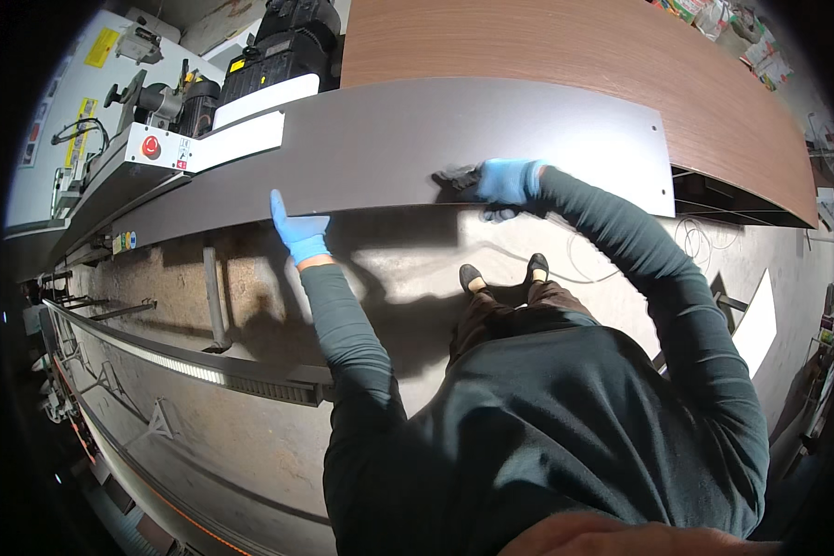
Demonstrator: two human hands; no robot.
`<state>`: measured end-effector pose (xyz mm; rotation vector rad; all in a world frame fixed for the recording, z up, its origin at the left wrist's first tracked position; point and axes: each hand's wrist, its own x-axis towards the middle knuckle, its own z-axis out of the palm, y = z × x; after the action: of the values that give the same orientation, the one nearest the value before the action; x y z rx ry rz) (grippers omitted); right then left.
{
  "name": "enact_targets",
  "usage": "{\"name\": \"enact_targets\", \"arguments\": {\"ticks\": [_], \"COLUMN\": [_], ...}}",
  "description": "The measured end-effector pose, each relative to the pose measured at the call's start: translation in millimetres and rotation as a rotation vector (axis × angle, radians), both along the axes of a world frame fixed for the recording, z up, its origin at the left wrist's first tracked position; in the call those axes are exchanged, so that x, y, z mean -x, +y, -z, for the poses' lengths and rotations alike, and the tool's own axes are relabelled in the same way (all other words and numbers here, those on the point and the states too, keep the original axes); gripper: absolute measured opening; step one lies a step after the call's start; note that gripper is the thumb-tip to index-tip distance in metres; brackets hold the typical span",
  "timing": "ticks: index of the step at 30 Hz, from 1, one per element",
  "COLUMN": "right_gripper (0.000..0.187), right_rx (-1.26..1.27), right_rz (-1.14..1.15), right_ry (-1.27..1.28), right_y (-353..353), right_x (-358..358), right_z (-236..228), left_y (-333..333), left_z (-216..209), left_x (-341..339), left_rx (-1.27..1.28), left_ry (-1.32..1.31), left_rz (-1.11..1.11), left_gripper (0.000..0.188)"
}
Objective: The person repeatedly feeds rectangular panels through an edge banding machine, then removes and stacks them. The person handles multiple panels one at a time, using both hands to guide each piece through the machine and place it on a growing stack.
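Note:
A long grey panel [380,139] lies in front of me, running from the machine at the left toward the right. My left hand [300,233], in a blue glove, rests at its near edge. One digit stretches across the top face, and the hand looks open, holding nothing I can see. Farther right, my right hand [510,183], also gloved in blue, is closed around a small black object [456,183] at the panel's near edge. Blur and shadow hide what kind of object it is.
A machine with black motors [283,60] and a red emergency-stop button [151,146] stands at the left. Beyond the grey panel is a brown wood-grain board [528,42]. A conveyor-like rail [241,382] runs at lower left. A cable [579,276] lies on the floor.

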<state>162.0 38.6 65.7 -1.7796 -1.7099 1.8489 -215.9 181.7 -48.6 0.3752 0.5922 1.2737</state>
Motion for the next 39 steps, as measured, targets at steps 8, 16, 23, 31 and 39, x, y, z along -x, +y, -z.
{"name": "enact_targets", "arguments": {"ticks": [8,16,23,31,39], "right_gripper": [0.05,0.042,0.03,0.018,0.025], "right_rx": [0.109,-0.013,-0.408,-0.236,0.001], "right_rz": [0.363,0.305,-0.348,-0.349,-0.181], "right_ry": [-0.319,-0.686,-0.626,-0.817,-0.664], "right_y": [-35,-41,40,45,27], "right_x": [-121,-128,43,11,-11], "right_z": [-30,-75,-53,-74,-73], "left_y": [-49,-65,-93,-140,-174], "left_z": [3,-6,-7,9,31], "left_x": [-60,-62,-99,-172,-225], "left_rx": [0.084,-0.028,0.101,0.357,0.417], "left_ry": [-0.032,-0.225,-0.264,-0.304,-0.043], "left_rz": [-0.039,0.003,0.106,0.131,0.045], "left_gripper": [0.048,0.055,0.045,0.014,0.023]}}
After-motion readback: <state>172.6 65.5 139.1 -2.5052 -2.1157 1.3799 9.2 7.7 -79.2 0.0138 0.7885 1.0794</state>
